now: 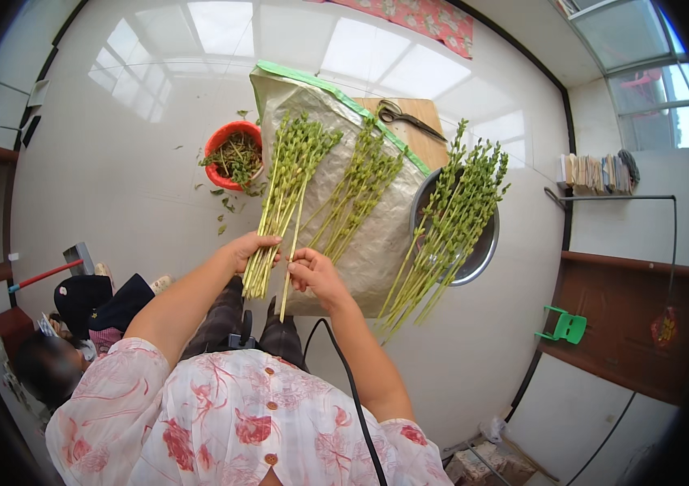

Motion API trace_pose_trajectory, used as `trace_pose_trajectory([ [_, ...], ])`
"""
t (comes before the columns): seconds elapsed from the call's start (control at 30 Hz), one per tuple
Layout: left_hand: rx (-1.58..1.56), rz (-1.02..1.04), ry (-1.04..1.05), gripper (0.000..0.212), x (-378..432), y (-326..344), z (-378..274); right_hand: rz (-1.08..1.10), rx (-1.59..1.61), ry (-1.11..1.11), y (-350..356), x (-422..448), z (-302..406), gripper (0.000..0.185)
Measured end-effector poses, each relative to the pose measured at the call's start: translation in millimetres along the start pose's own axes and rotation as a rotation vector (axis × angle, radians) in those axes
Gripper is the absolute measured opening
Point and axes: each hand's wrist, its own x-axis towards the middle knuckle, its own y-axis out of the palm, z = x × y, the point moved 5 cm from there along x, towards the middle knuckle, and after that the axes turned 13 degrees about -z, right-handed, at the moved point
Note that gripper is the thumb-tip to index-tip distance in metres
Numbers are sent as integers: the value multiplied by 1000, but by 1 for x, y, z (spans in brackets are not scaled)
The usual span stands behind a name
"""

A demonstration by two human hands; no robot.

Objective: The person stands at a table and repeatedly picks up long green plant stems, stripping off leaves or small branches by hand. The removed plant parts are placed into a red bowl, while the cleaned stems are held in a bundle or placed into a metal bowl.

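My left hand (253, 248) is closed around a bundle of green stems (280, 194) with pod-like buds at the upper ends. Between the fingers of my right hand (314, 273) is the lower part of a single stem (287, 291), just right of that bundle. Below both hands, a pale woven plastic sheet (374, 267) with a green edge covers part of the floor. A smaller group of budded stems (361, 188) lies on it. Farther right, another bundle (460, 206) rests across a metal basin (495, 240), its cut ends jutting toward me.
A red bucket (213, 173) holds leafy trimmings, with loose leaves (223, 206) scattered nearby. Black-handled scissors (411, 120) lie on a wooden board (426, 108) behind the sheet. A person (86, 310) sits at left beside a dustpan (79, 258). A black cable (353, 383) crosses my front.
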Motion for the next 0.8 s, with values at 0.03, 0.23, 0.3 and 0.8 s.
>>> trace_pose_trajectory([
  [0.03,2,-8,-19,18,2,1,1,-38,77,-10,-11,-6,10,18],
  [0.23,30,-50,16,18,-4,0,-2,-225,443,-199,-94,-39,58,22],
  [0.3,26,-32,-15,18,-6,6,-3,-267,431,-285,-120,-56,70,28],
  [0.8,79,-66,-18,17,-9,5,-3,-1239,-748,-138,-322,-102,-84,32],
])
